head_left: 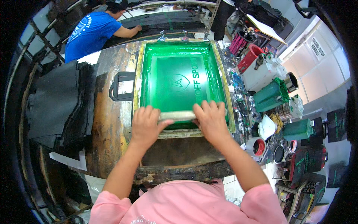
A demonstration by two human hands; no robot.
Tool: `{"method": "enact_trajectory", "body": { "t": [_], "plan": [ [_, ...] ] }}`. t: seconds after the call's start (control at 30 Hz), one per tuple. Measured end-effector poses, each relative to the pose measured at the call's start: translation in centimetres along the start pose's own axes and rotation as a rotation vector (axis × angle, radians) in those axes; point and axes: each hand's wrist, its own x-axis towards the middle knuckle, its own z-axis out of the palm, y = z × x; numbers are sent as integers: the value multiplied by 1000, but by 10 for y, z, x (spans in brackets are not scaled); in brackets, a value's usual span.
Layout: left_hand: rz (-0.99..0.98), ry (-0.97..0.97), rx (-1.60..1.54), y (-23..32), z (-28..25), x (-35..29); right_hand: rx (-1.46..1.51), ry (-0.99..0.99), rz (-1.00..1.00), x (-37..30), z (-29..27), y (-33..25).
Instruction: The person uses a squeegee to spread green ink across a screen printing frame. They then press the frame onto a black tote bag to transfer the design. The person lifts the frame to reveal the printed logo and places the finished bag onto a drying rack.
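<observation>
Both my hands grip a pale squeegee (178, 115) laid across the near end of a screen printing frame (137, 80). My left hand (146, 125) is wrapped round its left end, my right hand (211, 118) round its right end. Green ink coats the mesh (164, 86), where a shield emblem and lettering show through. The squeegee's lower edge is hidden from me. From under the frame's left side sticks out the handle of a black bag (122, 98), lying on the wooden table (108, 138). Metal hinge clamps (162, 36) stand along the frame's far edge.
A stack of black fabric pieces (54, 102) lies at the left. Along the right stand a green-stained container (271, 94), a red bucket (250, 58), a green jug (298, 129) and a tape roll (257, 147). A person in a blue shirt (89, 33) bends over another table at far left.
</observation>
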Motion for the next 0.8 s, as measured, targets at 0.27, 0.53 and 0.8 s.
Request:
{"method": "enact_trajectory", "body": {
  "t": [0.27,0.53,0.8],
  "plan": [
    [-390,13,83,-43,3,-77,89,62,43,-26,7,-12],
    [-186,357,17,-49,12,-80,62,94,39,-17,-23,-18],
    [-483,684,-423,-36,-83,42,-108,471,-50,90,-142,25]
  ]
}}
